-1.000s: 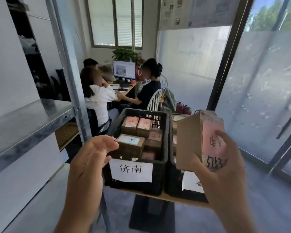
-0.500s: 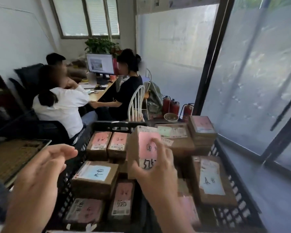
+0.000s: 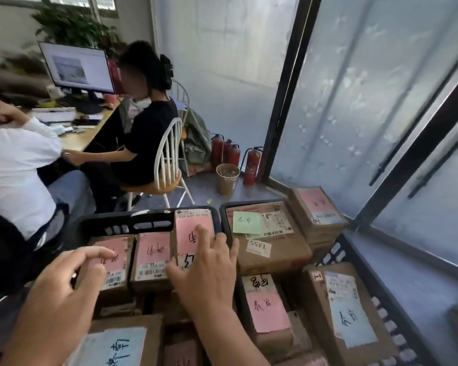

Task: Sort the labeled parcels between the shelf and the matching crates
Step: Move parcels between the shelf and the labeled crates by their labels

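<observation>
Head view: right hand [image 3: 209, 273] lies on the pink-labelled parcel [image 3: 193, 233], which sits directly beyond and under the fingers [image 3: 204, 233] at the far edge of the left crate [image 3: 127, 224]. The fingers are spread nearly straight across the label, thumb at its near left corner; a true grip cannot be told. The parcel's long axis runs away from the hand, label up, printed end pointing toward the crate's far rim. Left hand [image 3: 72, 286] hovers loosely curled, holding nothing, near the neighbouring pink parcels [image 3: 132, 257], to the left of the right hand. Judged nearer for the release: the right hand.
</observation>
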`<state>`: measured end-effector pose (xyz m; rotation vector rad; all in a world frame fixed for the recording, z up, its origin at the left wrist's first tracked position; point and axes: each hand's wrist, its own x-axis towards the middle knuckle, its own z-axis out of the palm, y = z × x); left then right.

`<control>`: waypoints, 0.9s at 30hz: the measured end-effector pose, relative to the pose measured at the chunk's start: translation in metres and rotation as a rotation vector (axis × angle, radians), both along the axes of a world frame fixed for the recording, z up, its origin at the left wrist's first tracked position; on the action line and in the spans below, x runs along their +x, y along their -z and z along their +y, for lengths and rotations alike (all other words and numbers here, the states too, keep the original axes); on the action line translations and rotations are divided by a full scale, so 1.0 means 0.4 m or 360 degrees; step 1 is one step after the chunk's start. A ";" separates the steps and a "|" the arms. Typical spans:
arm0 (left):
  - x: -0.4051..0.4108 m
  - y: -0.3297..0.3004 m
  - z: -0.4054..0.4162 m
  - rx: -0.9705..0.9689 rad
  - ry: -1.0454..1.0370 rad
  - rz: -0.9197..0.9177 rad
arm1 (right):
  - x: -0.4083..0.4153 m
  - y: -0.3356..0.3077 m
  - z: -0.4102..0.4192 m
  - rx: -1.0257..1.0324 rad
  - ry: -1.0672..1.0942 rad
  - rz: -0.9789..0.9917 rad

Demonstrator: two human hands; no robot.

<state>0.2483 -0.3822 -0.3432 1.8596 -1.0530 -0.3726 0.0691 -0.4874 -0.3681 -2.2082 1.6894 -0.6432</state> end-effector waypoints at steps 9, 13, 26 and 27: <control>0.192 0.142 -0.090 0.0812 -0.0063 -0.0437 | 0.136 0.182 -0.115 -0.0094 0.0093 0.0555; 0.198 0.144 -0.094 0.0761 -0.0133 -0.0439 | 0.148 0.257 -0.117 -0.0070 0.0079 0.0626; 0.167 0.098 -0.057 0.0447 -0.0221 -0.0216 | 0.118 0.076 -0.071 -0.0213 -0.0311 0.0133; 0.146 0.072 -0.044 0.0365 -0.0230 -0.0208 | 0.115 0.030 -0.057 -0.0224 -0.0360 0.0002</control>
